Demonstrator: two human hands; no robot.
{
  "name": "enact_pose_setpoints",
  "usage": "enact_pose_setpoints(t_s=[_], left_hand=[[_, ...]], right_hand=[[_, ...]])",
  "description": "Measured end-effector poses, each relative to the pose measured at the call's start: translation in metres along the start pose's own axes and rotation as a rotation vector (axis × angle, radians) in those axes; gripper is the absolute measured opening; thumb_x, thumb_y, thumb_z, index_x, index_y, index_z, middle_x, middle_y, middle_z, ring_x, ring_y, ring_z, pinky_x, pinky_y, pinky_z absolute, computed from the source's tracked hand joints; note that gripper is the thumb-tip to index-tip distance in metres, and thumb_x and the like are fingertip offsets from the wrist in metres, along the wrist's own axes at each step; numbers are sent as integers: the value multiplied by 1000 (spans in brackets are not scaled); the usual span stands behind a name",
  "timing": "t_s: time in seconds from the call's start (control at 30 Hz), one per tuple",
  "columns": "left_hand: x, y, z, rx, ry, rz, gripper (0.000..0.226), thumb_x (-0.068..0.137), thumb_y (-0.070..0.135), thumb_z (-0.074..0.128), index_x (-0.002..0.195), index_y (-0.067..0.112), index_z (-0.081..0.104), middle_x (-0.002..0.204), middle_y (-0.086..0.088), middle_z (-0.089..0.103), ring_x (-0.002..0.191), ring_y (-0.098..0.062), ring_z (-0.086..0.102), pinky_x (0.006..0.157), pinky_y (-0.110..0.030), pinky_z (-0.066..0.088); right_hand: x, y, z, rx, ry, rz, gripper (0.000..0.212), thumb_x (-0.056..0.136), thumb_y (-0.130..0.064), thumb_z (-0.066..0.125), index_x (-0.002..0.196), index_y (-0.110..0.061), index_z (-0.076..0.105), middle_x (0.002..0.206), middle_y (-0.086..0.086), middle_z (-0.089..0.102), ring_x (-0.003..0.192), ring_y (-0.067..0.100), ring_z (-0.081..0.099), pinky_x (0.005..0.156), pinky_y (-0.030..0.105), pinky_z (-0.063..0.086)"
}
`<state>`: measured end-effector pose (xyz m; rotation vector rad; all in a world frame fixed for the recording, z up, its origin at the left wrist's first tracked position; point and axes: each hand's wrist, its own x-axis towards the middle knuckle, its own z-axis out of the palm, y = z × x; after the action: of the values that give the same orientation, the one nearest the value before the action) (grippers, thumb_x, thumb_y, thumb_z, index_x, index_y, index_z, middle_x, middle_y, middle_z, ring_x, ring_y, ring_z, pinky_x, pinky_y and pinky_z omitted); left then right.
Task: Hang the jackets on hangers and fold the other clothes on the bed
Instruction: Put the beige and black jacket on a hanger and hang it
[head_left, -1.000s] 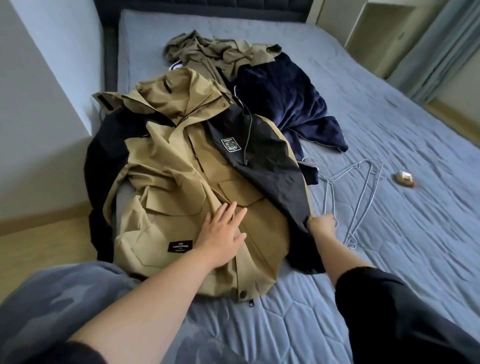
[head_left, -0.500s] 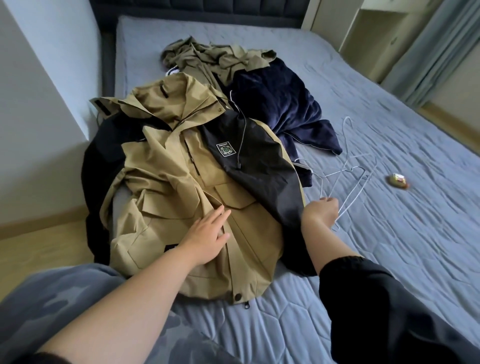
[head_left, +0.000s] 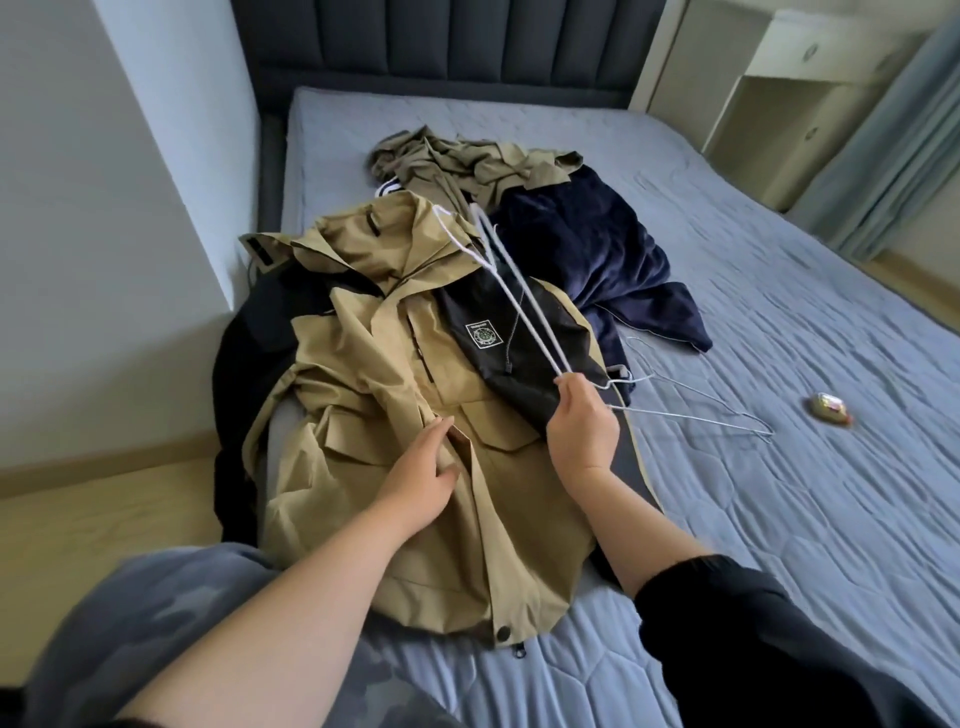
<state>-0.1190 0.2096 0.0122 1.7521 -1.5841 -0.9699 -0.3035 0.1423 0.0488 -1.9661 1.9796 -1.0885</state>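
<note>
Bedroom; blue-grey quilted bed (head_left: 779, 519) with a dark padded headboard (head_left: 447, 47), white wall at left, pale cabinet (head_left: 779, 119) and curtain (head_left: 893, 156) at right.

Tan and black hooded jacket (head_left: 374, 415) lies front-up on the near left part of the bed, hood toward the headboard, one dark sleeve hanging over the left edge. Square green-and-white patch on its black chest panel.

Left hand (head_left: 421, 478) rests on the jacket's front near the flap pocket, fingers loosely spread, thumb tucked at the placket edge; whether it grips the cloth I cannot tell.

Right hand (head_left: 582, 426) is closed round one end of a white wire hanger (head_left: 519, 301), which is raised over the jacket's chest, hook end up near the hood.

Second wire hanger (head_left: 691, 410) lies flat on the quilt just right of that hand.

Beyond the jacket: crumpled navy garment (head_left: 587, 249), olive garment (head_left: 467, 166) behind it. Small shiny object (head_left: 829, 409) alone on the quilt, far right.
</note>
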Motion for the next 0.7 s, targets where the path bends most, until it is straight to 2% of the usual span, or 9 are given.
enact_pose_setpoints(t_s=[0.13, 0.27, 0.33, 0.4, 0.43, 0.53, 0.6, 0.7], left_hand=[[5, 4, -16, -251, 138, -99, 57, 98, 17, 48, 149, 26, 25, 150, 4, 37, 129, -12, 45, 103, -24, 34], [9, 9, -35, -402, 462, -188, 60, 96, 11, 48, 149, 25, 23, 148, 1, 37, 121, -11, 49, 90, -24, 39], [13, 4, -45, -458, 587, -253, 65, 95, 7, 48, 150, 24, 19, 151, -3, 31, 128, -17, 46, 95, -27, 40], [18, -1, -53, -665, 586, -354, 68, 95, 8, 47, 152, 24, 14, 154, -5, 29, 131, -21, 44, 106, -35, 37], [20, -3, -56, -810, 563, -399, 66, 96, 9, 46, 152, 24, 14, 152, -6, 33, 130, -22, 45, 107, -39, 37], [22, -4, -63, -1136, 471, -452, 56, 100, 11, 40, 151, 21, 19, 144, -9, 44, 129, -22, 47, 104, -41, 38], [22, -1, -68, -1250, 361, -413, 51, 102, 13, 35, 151, 18, 20, 148, -9, 39, 136, -24, 38, 111, -43, 31], [22, 1, -72, -1324, 258, -369, 47, 103, 15, 33, 149, 11, 24, 150, -9, 35, 141, -25, 30, 116, -47, 22]], right_hand=[[-8, -22, 8, 114, -18, -88, 17, 93, -4, 48, 93, -6, 66, 87, 4, 67, 79, 25, 60, 64, 28, 35], [-6, -42, 10, 240, -148, 36, 22, 95, -10, 48, 89, -14, 69, 67, -1, 61, 64, 18, 54, 60, 29, 38], [1, -42, 12, 300, -191, 112, 25, 96, -9, 46, 84, -16, 67, 68, 0, 56, 54, 13, 46, 52, 22, 34], [9, -37, 14, 330, -231, 151, 28, 96, -8, 43, 80, -17, 64, 78, 6, 56, 53, 11, 45, 45, 14, 31], [13, -35, 14, 343, -239, 152, 29, 96, -7, 43, 77, -19, 63, 79, 7, 56, 55, 13, 45, 47, 15, 32], [23, -33, 11, 438, -307, 151, 34, 95, -4, 44, 70, -20, 60, 62, 2, 53, 55, 13, 44, 55, 21, 37], [30, -33, 7, 475, -446, 148, 35, 97, -3, 43, 71, -16, 62, 53, -3, 52, 55, 14, 43, 59, 19, 39], [36, -27, 9, 470, -648, 160, 37, 98, -1, 42, 73, -16, 64, 51, -4, 55, 60, 17, 47, 71, 28, 43]])
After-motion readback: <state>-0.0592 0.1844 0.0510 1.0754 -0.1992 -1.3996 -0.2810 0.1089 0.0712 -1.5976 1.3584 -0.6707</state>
